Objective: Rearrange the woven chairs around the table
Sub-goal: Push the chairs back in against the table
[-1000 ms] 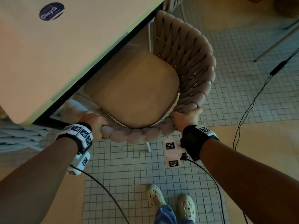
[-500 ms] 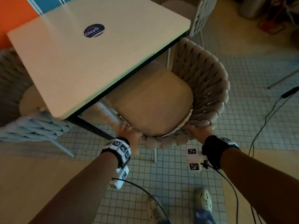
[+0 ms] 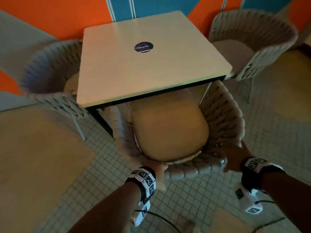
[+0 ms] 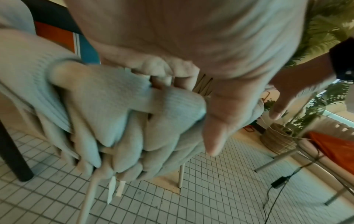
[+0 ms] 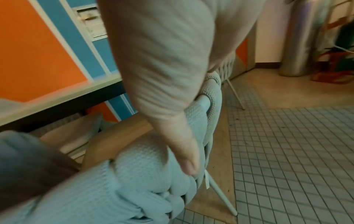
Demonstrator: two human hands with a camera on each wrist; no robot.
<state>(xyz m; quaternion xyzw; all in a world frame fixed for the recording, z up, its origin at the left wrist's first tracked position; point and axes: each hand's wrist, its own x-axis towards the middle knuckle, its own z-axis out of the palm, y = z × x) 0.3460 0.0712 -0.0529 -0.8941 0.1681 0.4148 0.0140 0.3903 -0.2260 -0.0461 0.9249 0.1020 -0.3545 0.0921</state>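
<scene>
The room is dim and warm-toned, with soft light and no hard shadows. The tabletop (image 3: 148,64) catches a pale sheen and is the brightest surface. Motion blur smears the chairs at ten and two o'clock, and straight lines bow toward the edges. Both wrist views are soft and streaked, the hands up close out of focus.

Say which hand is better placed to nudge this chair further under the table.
Left, probably. The left hand curls its fingers over the chair rim; the right hand rests straight-fingered on it.
</scene>
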